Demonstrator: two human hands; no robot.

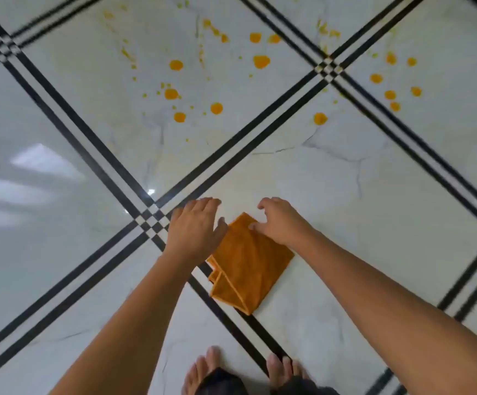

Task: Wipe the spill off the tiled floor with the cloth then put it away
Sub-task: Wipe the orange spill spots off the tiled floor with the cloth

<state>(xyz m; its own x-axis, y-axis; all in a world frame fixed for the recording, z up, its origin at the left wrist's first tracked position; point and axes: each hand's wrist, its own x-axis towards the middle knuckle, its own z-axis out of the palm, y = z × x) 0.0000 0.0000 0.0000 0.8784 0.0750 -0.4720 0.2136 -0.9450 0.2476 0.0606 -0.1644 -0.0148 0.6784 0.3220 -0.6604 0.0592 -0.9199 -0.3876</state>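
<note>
- We record the cloth [248, 260], orange and folded, lying flat on the tiled floor [345, 223] just in front of the bare feet [248, 369], partly across one of the black tile borders [226, 317].
- The spill [217, 81] is a scatter of orange drops and faint yellowish smears on the tiles further ahead, well apart from the cloth. Drops appear on at least two tiles, either side of a border crossing.
- Our left hand [194, 229] hovers at the cloth's left edge, fingers spread and loose; its grip is released and holds nothing. Whether the thumb touches the fabric we cannot tell.
- Our right hand [280, 220] rests at the far corner of the cloth with fingers curled over it. It touches the fabric, but we see no closed pinch; we judge the grip not yet closed.
- Status, as judged: wiping is not yet done. The drops look round and whole, and no part of the cloth reaches them.
- Left to do: take up the cloth, bring it forward to the drops, wipe both affected tiles including the smears near the top of the view, then put the cloth away. No storage place is visible here.
- Note: the view is motion-blurred towards the edges, so small droplets may be undercounted.
</note>
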